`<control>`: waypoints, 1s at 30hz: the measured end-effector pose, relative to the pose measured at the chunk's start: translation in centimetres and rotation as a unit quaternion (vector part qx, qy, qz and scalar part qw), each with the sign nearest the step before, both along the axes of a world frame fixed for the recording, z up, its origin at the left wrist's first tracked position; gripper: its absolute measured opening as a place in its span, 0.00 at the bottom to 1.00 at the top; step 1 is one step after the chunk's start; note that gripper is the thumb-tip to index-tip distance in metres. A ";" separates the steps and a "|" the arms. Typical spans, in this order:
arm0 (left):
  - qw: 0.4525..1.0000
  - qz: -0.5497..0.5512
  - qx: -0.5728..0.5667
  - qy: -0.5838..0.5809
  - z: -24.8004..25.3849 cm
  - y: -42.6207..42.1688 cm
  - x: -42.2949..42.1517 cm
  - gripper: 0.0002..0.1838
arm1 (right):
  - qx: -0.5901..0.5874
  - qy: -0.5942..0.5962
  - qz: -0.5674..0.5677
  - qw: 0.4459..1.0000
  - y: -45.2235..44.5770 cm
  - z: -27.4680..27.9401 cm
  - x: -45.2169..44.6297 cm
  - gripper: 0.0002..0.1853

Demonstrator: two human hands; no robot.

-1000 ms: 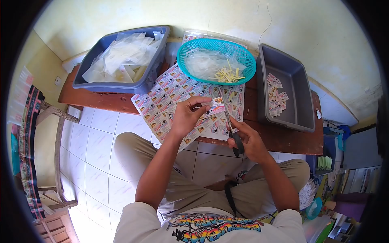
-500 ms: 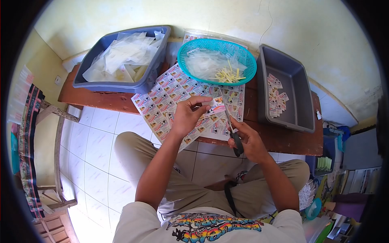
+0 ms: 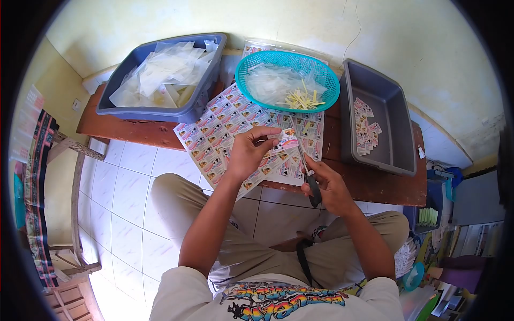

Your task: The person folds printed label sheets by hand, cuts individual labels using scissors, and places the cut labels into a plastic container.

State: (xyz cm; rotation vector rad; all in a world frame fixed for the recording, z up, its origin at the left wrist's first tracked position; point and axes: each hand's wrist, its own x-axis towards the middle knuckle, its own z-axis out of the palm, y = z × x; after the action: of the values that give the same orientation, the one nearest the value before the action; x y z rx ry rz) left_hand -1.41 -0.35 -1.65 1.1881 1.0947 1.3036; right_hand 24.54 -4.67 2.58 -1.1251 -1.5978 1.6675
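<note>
My left hand (image 3: 250, 153) pinches a small printed label (image 3: 286, 140) between thumb and fingers. Black-handled scissors (image 3: 314, 193) are gripped in my right hand (image 3: 329, 187), their blades pointing up along the label's right edge. Under both hands lies a large sheet of printed labels (image 3: 214, 128), with several loose labels on its lower part. Behind it, a turquoise basket (image 3: 334, 95) holds clear plastic pieces (image 3: 278, 83) and thin yellow strips (image 3: 303, 99). Cut labels (image 3: 365, 131) lie in the grey tray (image 3: 393, 165) at the right.
A blue-grey tub (image 3: 187, 114) of translucent plastic sheets stands at the left of the brown wooden bench (image 3: 144, 134). A dark bin (image 3: 423, 229) with green strips is beyond the bench's right end. Part of another person, a purple sleeve (image 3: 461, 274), shows at lower right.
The scissors' handles are closer together than a second ago, and their blades have closed slightly beside the label. My left hand has hardly moved.
</note>
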 end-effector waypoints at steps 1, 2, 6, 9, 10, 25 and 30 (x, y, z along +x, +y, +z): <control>1.000 0.000 0.000 0.000 0.0 0.0 0.0 0.14 | 0.000 -0.004 0.001 1.000 0.0 0.0 0.0 0.45; 1.000 0.000 0.000 0.000 0.0 0.0 0.0 0.14 | 0.000 -0.004 0.001 1.000 0.0 0.0 0.0 0.45; 1.000 0.002 -0.002 0.000 0.0 0.0 0.0 0.14 | 0.007 0.002 0.000 1.000 -0.1 -0.4 -0.1 0.45; 1.000 0.003 -0.001 0.001 0.0 0.0 0.1 0.14 | 0.011 -0.003 0.001 1.000 -0.1 -0.4 0.0 0.44; 1.000 0.003 -0.001 0.002 0.0 0.0 0.1 0.14 | 0.011 -0.006 0.002 1.000 -0.1 -0.3 0.0 0.44; 1.000 0.002 -0.002 0.003 0.1 0.0 0.1 0.14 | 0.017 -0.004 -0.001 1.000 -0.1 -0.8 -0.1 0.44; 1.000 -0.005 -0.018 0.010 0.2 0.0 -0.1 0.15 | 0.007 -0.009 -0.015 1.000 0.0 0.0 -0.1 0.43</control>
State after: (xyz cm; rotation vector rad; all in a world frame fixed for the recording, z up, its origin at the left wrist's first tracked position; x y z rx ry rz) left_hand -1.49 -0.37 -1.45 1.1819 1.1208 1.2609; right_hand 24.40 -4.68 2.56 -1.1557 -1.5930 1.6289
